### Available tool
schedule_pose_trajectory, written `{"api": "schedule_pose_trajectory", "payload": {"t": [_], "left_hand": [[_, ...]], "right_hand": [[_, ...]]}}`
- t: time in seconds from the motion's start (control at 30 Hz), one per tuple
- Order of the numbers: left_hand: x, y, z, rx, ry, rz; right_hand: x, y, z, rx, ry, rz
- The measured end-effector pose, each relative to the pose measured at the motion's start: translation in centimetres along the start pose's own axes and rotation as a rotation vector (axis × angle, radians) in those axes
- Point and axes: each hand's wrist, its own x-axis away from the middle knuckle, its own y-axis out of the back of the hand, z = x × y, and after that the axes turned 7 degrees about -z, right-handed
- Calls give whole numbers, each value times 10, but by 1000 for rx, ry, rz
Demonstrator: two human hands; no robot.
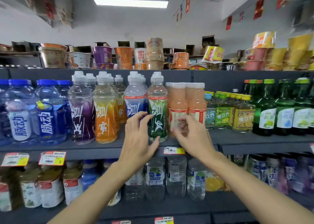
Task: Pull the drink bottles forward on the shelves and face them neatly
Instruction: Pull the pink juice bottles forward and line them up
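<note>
Two hands work the middle shelf (102, 149) of a shop's drinks aisle. My left hand (138, 138) is spread in front of the green bottle (157, 108), fingers curved at its left flank and thumb low by its base. It is slack rather than clenched, and I cannot tell whether skin meets plastic. My right hand (192, 137), just beside the left, curls its fingers before the label of a peach bottle (178, 104). Motion blur hides whether they pinch that bottle or only brush it. Both forearms reach up and inward from below, wrists roughly level, palms turned toward each other.

By my reading the job is partly done. The green bottle stands near the shelf's lip with its label square to me, and left of my left hand the orange bottle (104, 115) and purple bottle (81, 111) look likewise faced. Just above my left fingertips, the blue-and-white bottle (135, 101) sits further back than its neighbours (a gap in the front row, as I judge it) and probably wants pulling forward. The peach row behind my right hand seems next. Below both wrists, the clear water bottles (155, 176) stand well in from their edge, apparently untouched.
</note>
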Motion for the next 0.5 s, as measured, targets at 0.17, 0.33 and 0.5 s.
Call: {"api": "schedule_pose_trajectory", "payload": {"t": [0.17, 0.33, 0.5], "left_hand": [[-14, -50, -62, 114, 70, 87], [-18, -93, -102, 24, 371, 128], [-25, -110, -122, 29, 567, 75]], "right_hand": [[-17, 26, -56, 111, -8, -154], [-24, 27, -89, -8, -195, -66], [-29, 21, -98, -70, -238, 125]]}}
